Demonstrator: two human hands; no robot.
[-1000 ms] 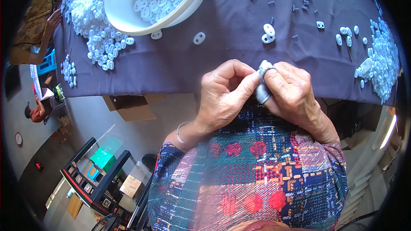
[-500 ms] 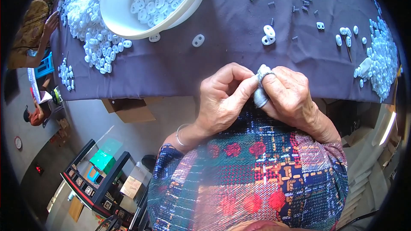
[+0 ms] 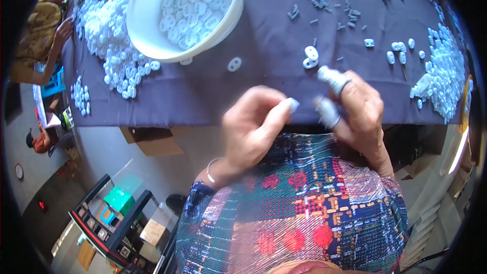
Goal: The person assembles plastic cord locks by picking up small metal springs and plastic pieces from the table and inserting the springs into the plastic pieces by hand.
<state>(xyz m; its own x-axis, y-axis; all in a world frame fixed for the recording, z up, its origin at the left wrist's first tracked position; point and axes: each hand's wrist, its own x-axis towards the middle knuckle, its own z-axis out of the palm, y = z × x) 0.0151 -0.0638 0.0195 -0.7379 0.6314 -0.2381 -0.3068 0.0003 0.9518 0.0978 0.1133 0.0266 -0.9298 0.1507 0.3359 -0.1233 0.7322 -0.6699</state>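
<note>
Above my lap, at the table's near edge, my left hand (image 3: 253, 127) pinches a small white plastic piece (image 3: 292, 104) between thumb and forefinger; most of it is hidden and the hand is smeared by motion. To its right, my right hand (image 3: 361, 114) is open, with thumb and forefinger apart and nothing seen between them. Whitish wraps cover that forefinger (image 3: 333, 78) and thumb (image 3: 327, 112). Just beyond it lie two white oval cord locks (image 3: 311, 54) with paired holes, touching each other. Another cord lock (image 3: 234, 64) lies alone on the dark tablecloth (image 3: 274, 76).
A white tub (image 3: 137, 30) of cord locks stands at the far left, beside a large heap of them (image 3: 104, 25). Small metal springs (image 3: 319, 1) are scattered at the back. A heap of small white parts (image 3: 446, 73) lies right. Another person's hand (image 3: 64, 30) shows at far left.
My hands were together on a small piece and have drawn apart. The right moved right and its fingers opened; the left still pinches, with a white piece now showing.
</note>
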